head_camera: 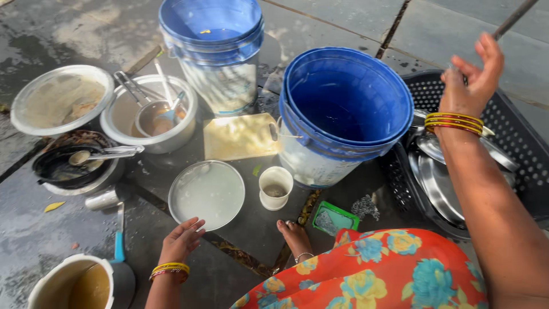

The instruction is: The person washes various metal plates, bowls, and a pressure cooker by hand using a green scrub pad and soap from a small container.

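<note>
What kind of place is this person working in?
Most likely an outdoor dishwashing spot on a wet stone floor. Blue buckets hold water, dirty pots and a steel plate lie around, and a black crate holds steel dishes.

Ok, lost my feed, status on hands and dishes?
Left hand open, fingertips at steel plate rim. Right hand raised over black crate, gripping a thin rod. White cup beside plate.

- I see both forearms bare, no sleeves.
- left hand: stack of thin yellow bangles with a red one at the wrist.
- right hand: yellow and red bangles, similar set.
- Garment: orange-red cloth, blue and yellow flower print.
- Bare foot, thin anklet.
</note>
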